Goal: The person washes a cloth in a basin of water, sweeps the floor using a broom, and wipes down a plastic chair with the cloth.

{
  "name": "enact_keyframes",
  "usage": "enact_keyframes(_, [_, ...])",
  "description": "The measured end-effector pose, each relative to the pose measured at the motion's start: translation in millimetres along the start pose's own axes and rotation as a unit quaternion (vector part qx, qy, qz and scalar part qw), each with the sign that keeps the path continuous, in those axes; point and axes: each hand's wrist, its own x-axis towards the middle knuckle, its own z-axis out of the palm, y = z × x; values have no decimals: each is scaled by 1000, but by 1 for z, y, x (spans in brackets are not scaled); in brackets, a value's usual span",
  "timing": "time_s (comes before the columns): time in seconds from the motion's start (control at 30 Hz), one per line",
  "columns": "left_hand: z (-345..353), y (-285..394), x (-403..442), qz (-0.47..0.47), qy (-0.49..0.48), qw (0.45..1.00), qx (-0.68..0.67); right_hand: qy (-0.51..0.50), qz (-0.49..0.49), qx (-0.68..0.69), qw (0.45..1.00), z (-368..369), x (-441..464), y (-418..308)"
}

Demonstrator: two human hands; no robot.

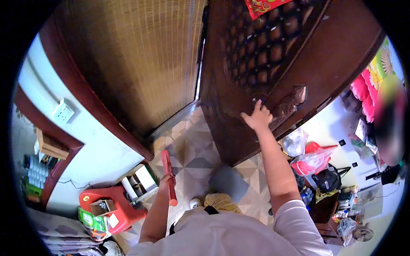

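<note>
My right hand [259,117] reaches forward to the dark brown door [226,123], its fingers spread. A fingertip is at a small round fitting [258,99] on the door, and I cannot tell whether it presses on it. Just right of that hand is the ornate metal door handle [294,100]. Low on the left, my left hand [165,181] is wrapped around a long red bar [167,164] held roughly upright; its exact kind is not clear. The door stands at an angle beside a ribbed, translucent brownish curtain [149,55].
A red plastic stool [115,219] carries a small box and a green packet at the lower left, beside an open white box [145,177]. Plastic bags [314,160] and a black bag [329,179] are at right. A grey flat thing [229,181] lies on the tiled floor.
</note>
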Motion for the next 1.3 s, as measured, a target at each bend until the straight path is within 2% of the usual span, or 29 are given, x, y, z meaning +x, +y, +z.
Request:
enact_keyframes(0.07, [-6, 2, -12, 23, 12, 999, 35, -2, -25, 11, 1000, 1, -15, -28])
enact_keyframes(0.17, [-19, 0, -21, 32, -7, 998, 50, 15, -145, 121, 982, -4, -42, -61])
enact_keyframes(0.2, [-19, -4, -25, 44, 16, 998, 36, 67, -256, 235, 935, -6, -55, -64])
enact_keyframes(0.23, [-20, -6, -27, 57, 39, 997, 21, 116, -360, 342, 860, -7, -69, -66])
enact_keyframes(0.3, [-27, -10, -25, 73, 35, 997, 18, 109, -443, 381, 804, -51, -112, -56])
enact_keyframes(0.37, [-34, -18, -31, 77, 44, 996, 21, 262, -501, 303, 767, -63, -134, -24])
enact_keyframes(0.43, [-27, -19, -48, 81, 65, 994, 18, 362, -485, 296, 739, -63, -134, 16])
enact_keyframes(0.5, [-14, -18, -64, 68, 67, 995, 23, 423, -318, 441, 725, -49, -113, 20])
enact_keyframes(0.57, [-19, -27, -62, 86, 91, 992, 9, 437, -223, 381, 784, -51, -91, 24])
enact_keyframes(0.6, [-15, -29, -69, 78, 99, 992, -29, 446, -253, 266, 816, -49, -85, 25])
enact_keyframes(0.63, [-12, -32, -76, 70, 107, 990, -67, 432, -268, 255, 822, -46, -86, 22])
enact_keyframes(0.7, [-9, -39, -87, 92, 105, 986, -88, 440, -298, 499, 685, -39, -82, 14])
enact_keyframes(0.73, [-5, -41, -92, 90, 75, 984, -132, 457, -256, 538, 660, -46, -85, 21])
enact_keyframes(0.77, [-4, -44, -99, 87, 46, 980, -174, 459, -157, 651, 584, -55, -84, 24])
enact_keyframes(0.83, [-4, -48, -116, 105, 51, 981, -157, 334, -223, 723, 562, -53, -66, 42])
enact_keyframes(0.9, [11, -48, -128, 123, 15, 988, -97, 225, -145, 653, 709, -14, -40, 36])
enact_keyframes(0.93, [7, -50, -129, 107, 55, 987, -110, 242, -118, 678, 684, -4, -36, 34])
enact_keyframes(0.97, [5, -51, -129, 111, 55, 986, -110, 241, -120, 680, 682, 1, -34, 34])
enact_keyframes(1.03, [1, -56, -130, 118, 44, 986, -111, 177, -136, 791, 570, -3, -37, 31])
enact_keyframes(1.1, [-29, -65, -123, 106, 46, 990, -86, 183, -106, 791, 574, -5, -39, 30])
enact_keyframes(1.17, [-35, -67, -117, 86, 41, 994, -56, 186, -122, 744, 630, 0, -38, 36])
enact_keyframes(1.2, [-27, -66, -116, 87, 57, 994, -42, 208, -118, 748, 619, -14, -49, 26])
enact_keyframes(1.3, [-44, -78, -95, 76, 79, 994, 6, 195, -131, 721, 652, -25, -56, 21])
